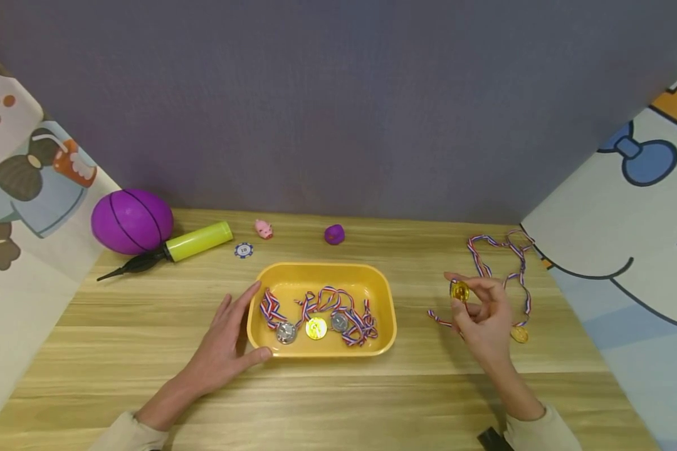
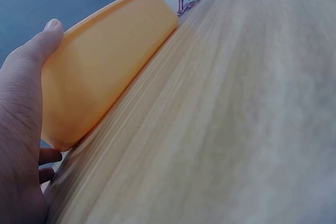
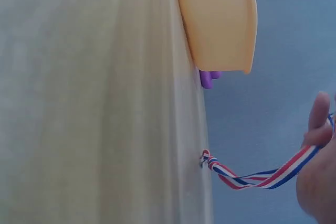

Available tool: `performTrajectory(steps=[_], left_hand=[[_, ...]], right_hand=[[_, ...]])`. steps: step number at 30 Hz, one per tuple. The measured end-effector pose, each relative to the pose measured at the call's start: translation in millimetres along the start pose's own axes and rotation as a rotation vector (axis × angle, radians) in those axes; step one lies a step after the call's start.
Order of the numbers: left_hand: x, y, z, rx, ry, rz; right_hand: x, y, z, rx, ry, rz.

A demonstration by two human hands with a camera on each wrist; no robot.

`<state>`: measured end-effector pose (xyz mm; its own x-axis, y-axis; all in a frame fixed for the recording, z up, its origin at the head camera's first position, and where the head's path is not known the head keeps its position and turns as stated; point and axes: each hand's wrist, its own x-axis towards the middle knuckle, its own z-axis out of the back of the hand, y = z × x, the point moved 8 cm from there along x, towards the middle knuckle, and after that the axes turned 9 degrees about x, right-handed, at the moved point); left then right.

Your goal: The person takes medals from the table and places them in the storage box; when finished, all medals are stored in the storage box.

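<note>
A yellow plastic tray (image 1: 323,266) sits in the middle of the table. Its left end is gripped by my left hand (image 1: 217,351), thumb over the near corner and fingers along the side. Inside lie two silver medals (image 1: 286,332), a gold medal (image 1: 316,328) and striped ribbons (image 1: 363,329). To the right of the tray, my right hand (image 1: 488,319) pinches another gold medal (image 1: 459,290) between thumb and fingers. Its red, white and blue ribbon (image 3: 252,181) trails down toward the table. Beside that hand lies a further gold medal (image 1: 519,334) with a spread-out ribbon (image 1: 524,291).
At the back left are a purple ball (image 1: 132,222) and a yellow-green hand pump (image 1: 200,242) with a black nozzle. Behind the tray stand a small pink pig (image 1: 264,229), a poker chip (image 1: 244,250) and a small purple figure (image 1: 335,235). A grey wall (image 1: 338,125) rises behind the table.
</note>
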<state>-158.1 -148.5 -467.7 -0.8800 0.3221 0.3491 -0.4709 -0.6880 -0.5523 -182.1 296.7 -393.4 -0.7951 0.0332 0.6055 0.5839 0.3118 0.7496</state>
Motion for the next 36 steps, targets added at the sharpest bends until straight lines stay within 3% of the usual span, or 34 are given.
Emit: performTrajectory(steps=[6,13,22,36], left_hand=[[-0.7,0.6,0.0,-0.004,0.008,0.008],[-1.2,1.1,0.4,-0.006,0.013,0.023],[-1.1,1.5,-0.1,-0.003,0.018,0.023],[-0.9,1.7,-0.5,-0.007,0.017,0.025]], right_hand=[[6.3,5.8,-1.8,-0.214,-0.028,-0.011],[17.8,15.1,-9.7,-0.305,-0.031,0.112],[26.7,23.5,-23.1,-0.501,-0.029,0.228],[48.2,32.5,-46.7,-0.474,-0.001,0.308]])
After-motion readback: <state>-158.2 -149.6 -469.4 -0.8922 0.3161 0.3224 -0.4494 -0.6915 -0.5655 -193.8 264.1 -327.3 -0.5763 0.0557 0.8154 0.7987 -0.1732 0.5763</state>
